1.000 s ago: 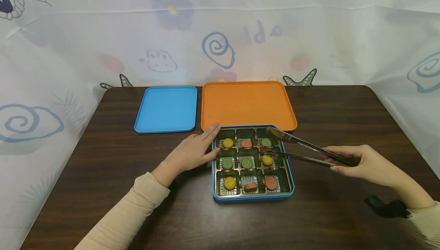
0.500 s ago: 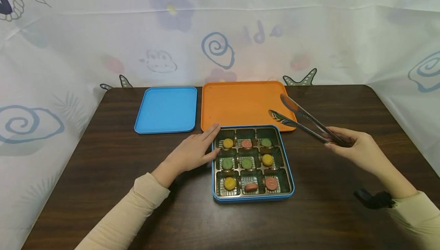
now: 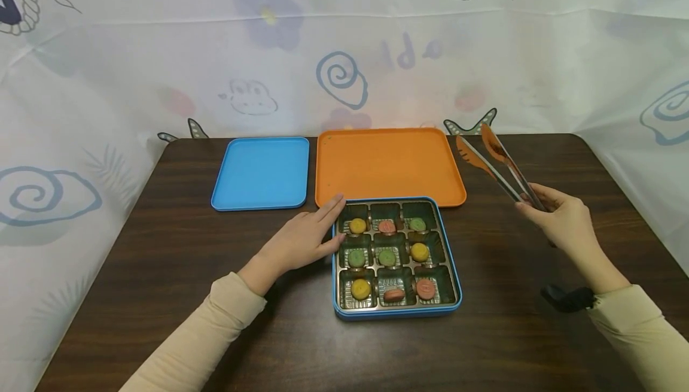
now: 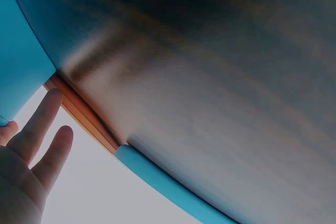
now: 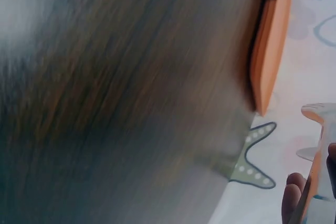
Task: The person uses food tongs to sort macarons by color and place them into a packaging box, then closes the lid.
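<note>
In the head view, a blue-rimmed tin (image 3: pixel 397 315) with a divided gold insert stands at the table's middle. Each compartment holds one small round cookie, such as a yellow cookie (image 3: pixel 360 288), a green cookie (image 3: pixel 387 258) and a pink cookie (image 3: pixel 426 288). My left hand (image 3: pixel 298 239) rests against the tin's left rim with fingers extended. My right hand (image 3: pixel 562 218) grips metal tongs (image 3: pixel 508 167) near their hinge end, raised to the right of the orange tray. The tongs' arms are apart with nothing between their tips.
An orange tray (image 3: pixel 387 161) lies behind the tin, close to its back edge. To its left is a blue tray (image 3: pixel 262 173). A printed white cloth (image 3: pixel 344 33) hangs behind the dark wooden table (image 3: pixel 215 272). A black strap (image 3: pixel 565 298) is by the right wrist.
My right hand has carried the tongs away from the tin's right side, up past the orange tray's right edge. The cookies and my left hand stay in place.
</note>
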{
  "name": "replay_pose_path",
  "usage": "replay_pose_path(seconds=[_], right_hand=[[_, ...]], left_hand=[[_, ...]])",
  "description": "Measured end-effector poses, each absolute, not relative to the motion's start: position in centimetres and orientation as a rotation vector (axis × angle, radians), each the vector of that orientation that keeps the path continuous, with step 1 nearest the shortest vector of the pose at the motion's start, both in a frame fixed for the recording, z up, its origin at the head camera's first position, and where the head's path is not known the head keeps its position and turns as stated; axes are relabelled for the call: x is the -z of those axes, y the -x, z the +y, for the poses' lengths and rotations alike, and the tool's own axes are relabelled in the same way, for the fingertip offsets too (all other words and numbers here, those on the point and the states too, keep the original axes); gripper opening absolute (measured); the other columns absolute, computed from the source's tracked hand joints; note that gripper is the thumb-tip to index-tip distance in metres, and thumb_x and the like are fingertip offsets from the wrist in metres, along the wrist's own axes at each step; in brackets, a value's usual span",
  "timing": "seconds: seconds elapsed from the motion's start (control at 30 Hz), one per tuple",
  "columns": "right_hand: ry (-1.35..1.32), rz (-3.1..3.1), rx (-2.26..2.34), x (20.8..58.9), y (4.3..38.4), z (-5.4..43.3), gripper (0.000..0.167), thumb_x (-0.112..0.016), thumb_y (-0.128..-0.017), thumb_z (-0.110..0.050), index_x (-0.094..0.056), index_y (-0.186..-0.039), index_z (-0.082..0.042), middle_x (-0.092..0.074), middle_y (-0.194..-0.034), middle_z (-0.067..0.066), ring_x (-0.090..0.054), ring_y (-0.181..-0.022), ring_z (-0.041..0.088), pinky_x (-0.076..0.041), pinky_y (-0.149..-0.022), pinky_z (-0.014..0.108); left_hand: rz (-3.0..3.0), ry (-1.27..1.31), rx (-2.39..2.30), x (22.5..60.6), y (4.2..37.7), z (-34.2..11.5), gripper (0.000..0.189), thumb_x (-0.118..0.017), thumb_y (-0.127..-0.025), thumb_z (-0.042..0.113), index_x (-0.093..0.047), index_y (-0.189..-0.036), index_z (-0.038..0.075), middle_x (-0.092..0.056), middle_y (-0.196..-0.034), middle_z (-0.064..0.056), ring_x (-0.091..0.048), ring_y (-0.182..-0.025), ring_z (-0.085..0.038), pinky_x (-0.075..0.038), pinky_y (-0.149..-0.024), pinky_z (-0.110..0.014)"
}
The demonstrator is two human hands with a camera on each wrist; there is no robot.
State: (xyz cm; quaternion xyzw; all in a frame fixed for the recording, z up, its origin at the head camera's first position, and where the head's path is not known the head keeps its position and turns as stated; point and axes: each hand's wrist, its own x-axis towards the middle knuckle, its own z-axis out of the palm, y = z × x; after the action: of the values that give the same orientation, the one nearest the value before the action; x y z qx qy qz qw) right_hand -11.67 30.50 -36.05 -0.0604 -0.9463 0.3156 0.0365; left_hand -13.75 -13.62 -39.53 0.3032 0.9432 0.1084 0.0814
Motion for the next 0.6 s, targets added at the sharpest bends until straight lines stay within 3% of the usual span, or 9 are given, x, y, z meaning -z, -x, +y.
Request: replay_pose_path(seconds=[0.27, 0.43, 0.53, 0.6], right_hand=[[0.133, -2.858, -0.787, 36.9, 12.8, 30.9, 0.055, -0.066, -0.090, -0.026, -0.053, -0.133, 0.004, -0.055, -0.122, 0.032, -0.059, -0.100, 0.050, -0.042, -0.055, 0.021], [0.164, -2.884, -0.781, 37.6, 13.6, 31.6, 0.054, -0.064, -0.090, -0.025, -0.052, -0.133, 0.005, -0.053, -0.124, 0.037, -0.059, -0.094, 0.049, -0.049, -0.057, 0.038], [0.247, -2.937, -0.841, 37.9, 14.0, 32.3, 0.058, -0.061, -0.092, -0.031, -0.049, -0.137, 0.003, -0.053, -0.122, 0.040, -0.062, -0.073, 0.038, -0.048, -0.051, 0.037], [0.306, -2.965, -0.890, 38.0, 14.3, 32.6, 0.061, -0.059, -0.093, -0.035, -0.046, -0.139, 0.002, -0.052, -0.124, 0.039, -0.060, -0.072, 0.032, -0.044, -0.049, 0.029]], left_hand=[[2.832, -0.913, -0.329, 39.5, 13.7, -13.7, 0.070, -0.035, -0.100, 0.051, -0.014, -0.155, 0.014, -0.016, -0.162, -0.002, -0.048, -0.133, -0.024, -0.036, -0.111, -0.049], [2.844, -0.928, -0.341, 39.5, 13.7, -13.7, 0.069, -0.036, -0.099, 0.050, -0.015, -0.155, 0.013, -0.018, -0.161, -0.003, -0.050, -0.131, -0.024, -0.037, -0.110, -0.048], [2.840, -0.927, -0.340, 39.4, 13.6, -13.7, 0.070, -0.036, -0.099, 0.050, -0.014, -0.155, 0.014, -0.018, -0.161, -0.002, -0.050, -0.132, -0.024, -0.038, -0.110, -0.049], [2.838, -0.926, -0.339, 39.4, 13.6, -13.7, 0.070, -0.036, -0.099, 0.050, -0.014, -0.155, 0.014, -0.018, -0.161, -0.003, -0.049, -0.132, -0.024, -0.037, -0.110, -0.049]])
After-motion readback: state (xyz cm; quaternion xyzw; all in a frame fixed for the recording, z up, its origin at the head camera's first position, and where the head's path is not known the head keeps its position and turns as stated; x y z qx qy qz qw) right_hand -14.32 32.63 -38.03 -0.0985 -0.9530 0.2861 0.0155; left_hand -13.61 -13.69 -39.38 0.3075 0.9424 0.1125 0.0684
